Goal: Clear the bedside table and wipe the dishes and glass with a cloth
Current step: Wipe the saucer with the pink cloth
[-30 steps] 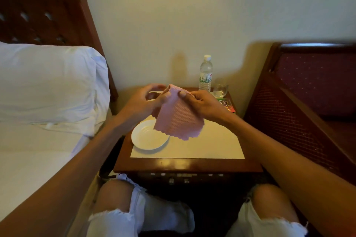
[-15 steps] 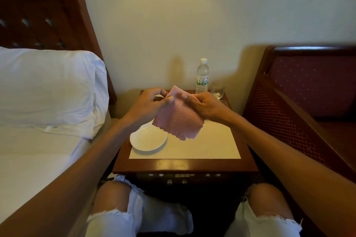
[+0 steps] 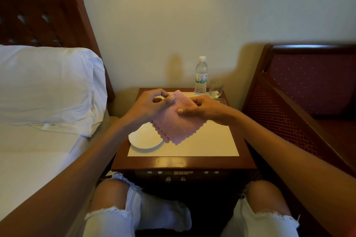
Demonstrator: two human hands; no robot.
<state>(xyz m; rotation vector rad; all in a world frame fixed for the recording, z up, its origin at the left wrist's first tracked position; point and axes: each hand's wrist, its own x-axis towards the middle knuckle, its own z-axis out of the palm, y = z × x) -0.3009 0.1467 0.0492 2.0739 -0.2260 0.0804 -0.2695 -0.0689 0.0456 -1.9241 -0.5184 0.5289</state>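
A pink textured cloth (image 3: 177, 123) hangs folded above the bedside table (image 3: 183, 162), held by both hands. My left hand (image 3: 148, 106) pinches its upper left edge. My right hand (image 3: 204, 107) grips its right side, thumb across the front. Below the cloth a white plate (image 3: 143, 139) lies on the table's pale inlay at the front left. An empty clear glass (image 3: 215, 88) stands at the back right corner beside a plastic water bottle (image 3: 201, 76). Whether the cloth hides anything else, I cannot tell.
A green and red packet (image 3: 220, 100) peeks out behind my right hand. A bed with a white pillow (image 3: 46, 84) lies to the left, and a dark wooden bench (image 3: 308, 90) stands to the right. My knees (image 3: 107, 194) press close to the table's front panel.
My right hand has slid down the cloth's right side, and the cloth now hangs more compactly between both hands. The view tilted slightly down.
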